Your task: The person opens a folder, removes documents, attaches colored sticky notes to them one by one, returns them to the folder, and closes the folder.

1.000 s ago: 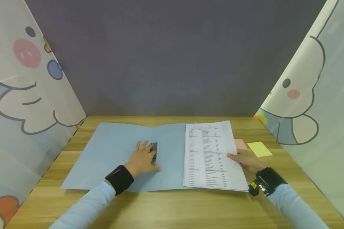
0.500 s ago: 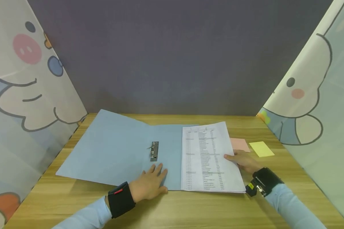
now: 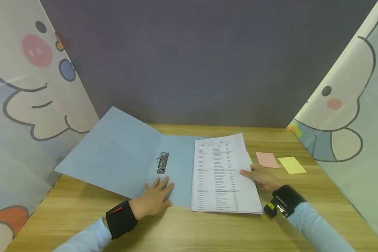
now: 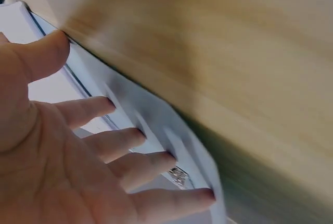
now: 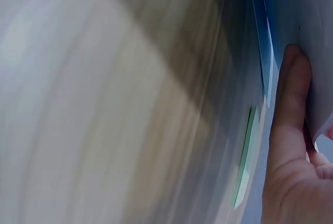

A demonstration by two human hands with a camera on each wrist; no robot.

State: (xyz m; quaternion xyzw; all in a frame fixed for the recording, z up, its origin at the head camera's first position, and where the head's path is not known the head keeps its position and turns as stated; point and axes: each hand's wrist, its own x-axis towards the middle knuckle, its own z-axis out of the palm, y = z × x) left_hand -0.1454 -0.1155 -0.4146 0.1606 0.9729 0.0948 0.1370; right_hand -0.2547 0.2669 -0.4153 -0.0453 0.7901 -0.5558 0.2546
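Note:
A light blue folder (image 3: 123,147) lies spread on the table, its left cover tilted up off the wood. A metal lever clip (image 3: 162,162) is fixed near the fold. My left hand (image 3: 152,199) rests with spread, straight fingers at the folder's front edge, just below the clip. In the left wrist view, the fingers (image 4: 151,169) lie against the folder. My right hand (image 3: 264,176) pinches the right edge of a stack of printed sheets (image 3: 220,182), thumb on top and fingers underneath. The stack overlaps the folder's right side.
A pink sticky note pad (image 3: 267,160) and a yellow sticky note pad (image 3: 292,165) lie right of the sheets. A pale green note (image 3: 249,158) peeks out from behind the stack. A dark panel (image 3: 189,63) stands at the back, with cartoon-printed walls at both sides.
My left hand has moved from the clip to the folder's front edge, uncovering the clip. The left cover has risen. The sheets have shifted left with my right hand, exposing more of the notes.

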